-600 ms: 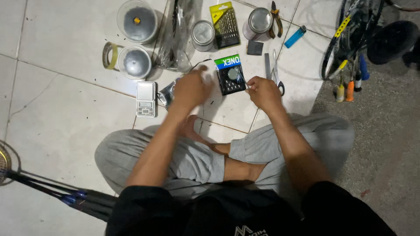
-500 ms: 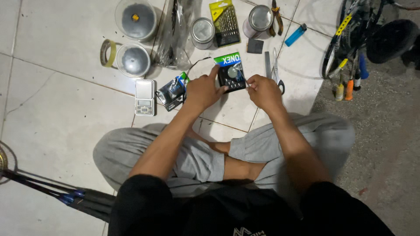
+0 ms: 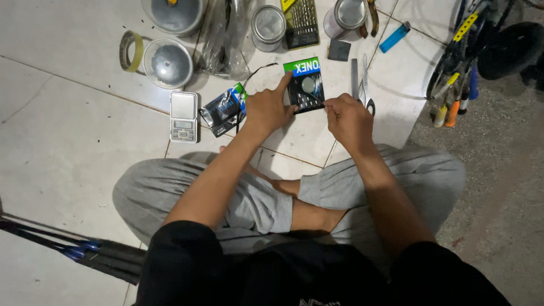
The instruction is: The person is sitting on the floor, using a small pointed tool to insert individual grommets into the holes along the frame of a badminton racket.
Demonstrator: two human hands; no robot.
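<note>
I sit cross-legged on a tiled floor. A dark card packet with a green and blue top (image 3: 306,82) lies flat on the tile ahead of me. My left hand (image 3: 269,107) rests on its left edge, forefinger stretched onto the card. My right hand (image 3: 345,116) pinches the packet's lower right corner with thumb and fingers. A second dark packet (image 3: 224,110) lies just left of my left hand. Scissors (image 3: 365,85) lie just right of the card.
A small pocket scale (image 3: 183,116) sits at left. Round tins (image 3: 168,62), a tape roll (image 3: 129,51), a drill bit case (image 3: 300,22), pliers and a blue lighter (image 3: 395,37) lie farther out. Racket frames (image 3: 459,62) lean at right; another racket (image 3: 68,249) lies bottom left.
My left hand has shifted right from the packet on the left onto the card's edge. My right hand has closed in on the card's lower right corner. The view has drawn nearer.
</note>
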